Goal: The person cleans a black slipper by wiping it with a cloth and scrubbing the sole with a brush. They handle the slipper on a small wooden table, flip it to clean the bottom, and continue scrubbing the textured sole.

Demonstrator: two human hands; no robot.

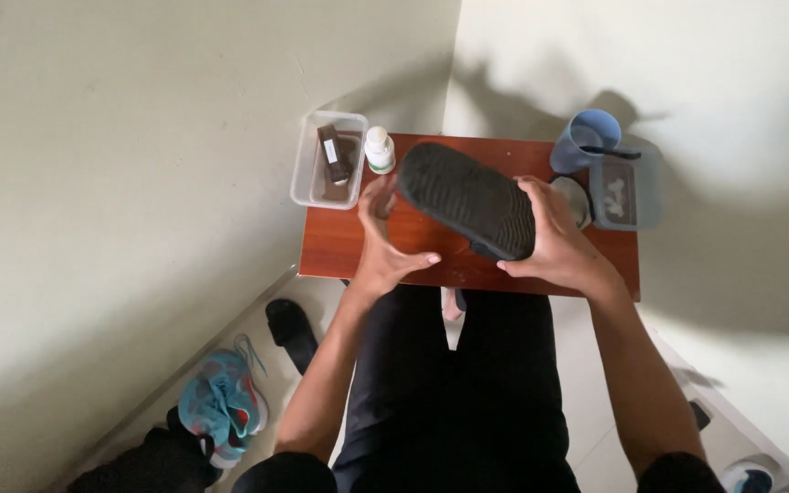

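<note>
You hold a black slipper [469, 198] sole-up above the middle of the small red-brown table [358, 246]. Your right hand [554, 242] has its grip clasped around the heel end; your left hand [383, 239] is spread, its fingers only touching the toe end, the grip released. The sole looks dark and dry, with no cleaner or brush applied to it as far as the view shows, so any cleaning appears not yet begun.

At the table's far left corner, a clear plastic tub [308, 173] overhangs the edge and holds a dark brown bottle [333, 153]; a white bottle [378, 149] stands just beside it. At the far right corner, a blue mug [583, 139] stands next to a grey-blue box [623, 192] containing small pale items, too blurred to identify.
</note>
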